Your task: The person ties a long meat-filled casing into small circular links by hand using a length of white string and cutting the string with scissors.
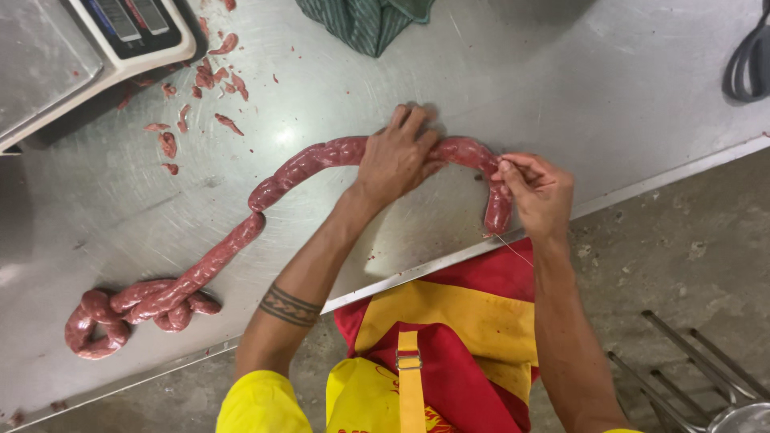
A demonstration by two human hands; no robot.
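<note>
A long red raw sausage rope (233, 240) lies across the steel table (561, 88), coiled at its far-left end (104, 321). My left hand (397, 156) presses down on the sausage near its right part. My right hand (539, 192) pinches the sausage at the bend where its short end (497, 210) hangs toward the table edge. A thin string (513, 250) trails from that end over the edge.
A weighing scale (88, 48) stands at the back left, with meat scraps (204, 88) scattered beside it. A green striped cloth (365, 20) lies at the back. A dark cord (750, 64) sits far right. Metal rods (698, 361) lie on the concrete floor.
</note>
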